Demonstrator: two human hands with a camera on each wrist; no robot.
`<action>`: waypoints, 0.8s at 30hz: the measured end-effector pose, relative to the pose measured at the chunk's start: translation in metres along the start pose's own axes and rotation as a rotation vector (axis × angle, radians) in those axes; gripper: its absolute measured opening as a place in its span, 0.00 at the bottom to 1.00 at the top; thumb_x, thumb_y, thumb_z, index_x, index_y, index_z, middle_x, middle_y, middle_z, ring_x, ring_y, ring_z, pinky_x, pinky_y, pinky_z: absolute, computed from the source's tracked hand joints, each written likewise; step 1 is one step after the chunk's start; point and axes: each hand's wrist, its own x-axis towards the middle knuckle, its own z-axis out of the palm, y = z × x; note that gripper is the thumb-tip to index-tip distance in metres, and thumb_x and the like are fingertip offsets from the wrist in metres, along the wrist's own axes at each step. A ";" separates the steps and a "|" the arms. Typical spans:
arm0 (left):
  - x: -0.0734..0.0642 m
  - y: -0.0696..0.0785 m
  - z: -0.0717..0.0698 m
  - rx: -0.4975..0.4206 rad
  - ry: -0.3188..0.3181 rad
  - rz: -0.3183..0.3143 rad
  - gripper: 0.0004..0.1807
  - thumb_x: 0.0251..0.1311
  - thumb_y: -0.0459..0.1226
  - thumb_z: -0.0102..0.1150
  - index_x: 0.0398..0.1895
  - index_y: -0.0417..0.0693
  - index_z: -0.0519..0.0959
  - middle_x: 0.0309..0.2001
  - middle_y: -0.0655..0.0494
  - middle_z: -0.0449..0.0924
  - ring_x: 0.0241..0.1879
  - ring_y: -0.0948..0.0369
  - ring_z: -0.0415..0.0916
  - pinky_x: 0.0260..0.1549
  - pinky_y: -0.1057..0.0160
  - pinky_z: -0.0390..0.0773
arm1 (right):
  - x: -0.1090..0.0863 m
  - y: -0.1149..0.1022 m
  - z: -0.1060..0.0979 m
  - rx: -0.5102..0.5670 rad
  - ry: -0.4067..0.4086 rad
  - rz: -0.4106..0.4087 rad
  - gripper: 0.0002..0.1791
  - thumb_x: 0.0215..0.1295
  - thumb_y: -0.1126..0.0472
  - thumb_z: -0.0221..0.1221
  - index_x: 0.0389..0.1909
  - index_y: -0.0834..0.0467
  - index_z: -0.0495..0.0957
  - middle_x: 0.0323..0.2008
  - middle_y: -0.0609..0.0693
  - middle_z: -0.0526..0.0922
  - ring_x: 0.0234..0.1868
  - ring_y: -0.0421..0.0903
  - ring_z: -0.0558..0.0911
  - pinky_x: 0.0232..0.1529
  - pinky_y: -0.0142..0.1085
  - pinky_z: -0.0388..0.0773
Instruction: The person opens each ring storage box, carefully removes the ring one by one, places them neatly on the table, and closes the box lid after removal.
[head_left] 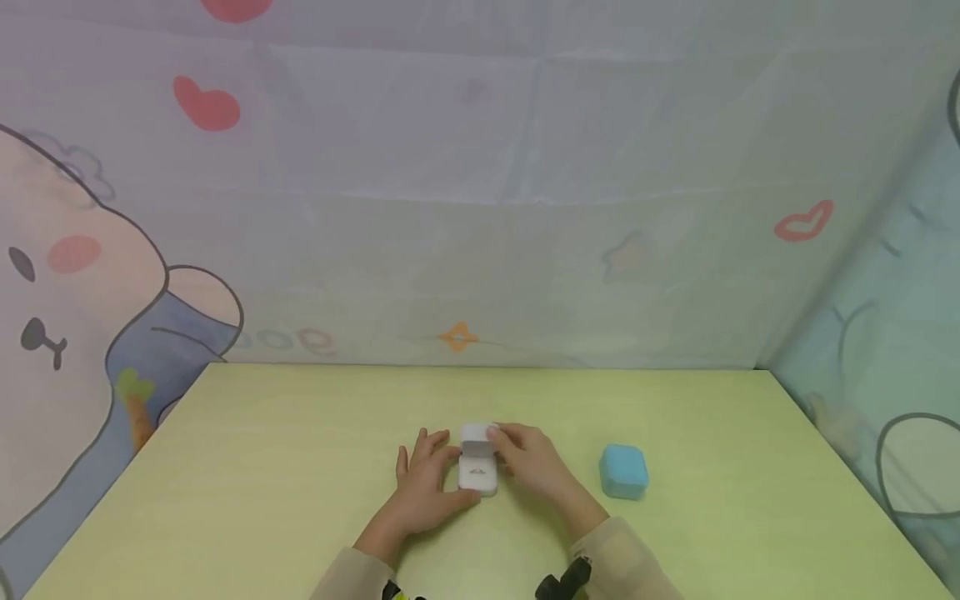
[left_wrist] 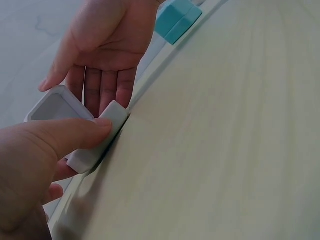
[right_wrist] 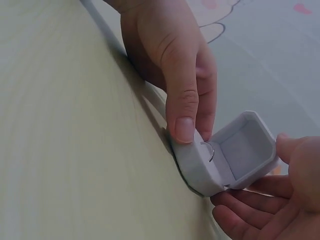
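Note:
A white ring box [head_left: 477, 484] sits on the table with its lid raised, its opening toward me. In the right wrist view a thin silver ring [right_wrist: 211, 152] stands in its pale insert. My left hand [head_left: 429, 493] holds the base from the left, thumb along the front and index finger toward the back, the other fingers spread. From the right, my right hand [head_left: 537, 463] pinches the edge of the lid [right_wrist: 246, 145] between the thumb and the fingers behind it.
A light blue box [head_left: 623, 472] with rounded corners stands to the right of my right hand. The pale yellow-green table [head_left: 315, 417] ends at the back against a printed cloth [head_left: 420, 250] with hearts and a cartoon animal.

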 end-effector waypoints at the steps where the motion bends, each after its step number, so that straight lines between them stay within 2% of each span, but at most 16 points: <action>1: 0.000 0.000 0.000 0.000 0.004 0.002 0.33 0.48 0.46 0.68 0.53 0.34 0.73 0.68 0.35 0.55 0.72 0.35 0.33 0.63 0.32 0.24 | 0.000 0.000 0.000 -0.001 0.004 -0.001 0.31 0.70 0.44 0.49 0.58 0.66 0.72 0.49 0.62 0.81 0.35 0.46 0.81 0.32 0.34 0.80; 7: -0.001 0.002 0.000 0.014 0.011 0.000 0.32 0.50 0.45 0.68 0.53 0.33 0.73 0.68 0.35 0.56 0.72 0.34 0.34 0.63 0.31 0.26 | 0.000 0.000 -0.001 0.005 0.016 -0.012 0.29 0.69 0.46 0.51 0.57 0.66 0.73 0.46 0.62 0.82 0.32 0.46 0.81 0.29 0.32 0.78; 14: 0.000 0.002 -0.001 0.024 0.001 -0.016 0.33 0.50 0.46 0.67 0.55 0.32 0.72 0.68 0.35 0.55 0.72 0.34 0.34 0.63 0.32 0.26 | -0.004 0.000 -0.002 -0.008 0.018 -0.085 0.30 0.69 0.45 0.51 0.55 0.69 0.73 0.44 0.64 0.82 0.31 0.44 0.81 0.28 0.33 0.80; 18: 0.000 0.001 0.000 0.036 0.001 -0.018 0.34 0.51 0.47 0.66 0.55 0.33 0.72 0.68 0.35 0.56 0.72 0.34 0.34 0.63 0.31 0.27 | -0.002 0.002 0.000 0.007 0.021 -0.043 0.28 0.68 0.46 0.52 0.56 0.67 0.74 0.47 0.63 0.82 0.34 0.46 0.82 0.30 0.34 0.80; 24: 0.000 0.001 0.000 0.026 0.000 -0.028 0.35 0.53 0.50 0.65 0.56 0.32 0.72 0.68 0.35 0.56 0.72 0.34 0.34 0.63 0.31 0.26 | -0.002 0.004 0.001 0.008 0.016 -0.042 0.26 0.69 0.50 0.53 0.56 0.67 0.73 0.49 0.63 0.81 0.38 0.49 0.83 0.31 0.35 0.80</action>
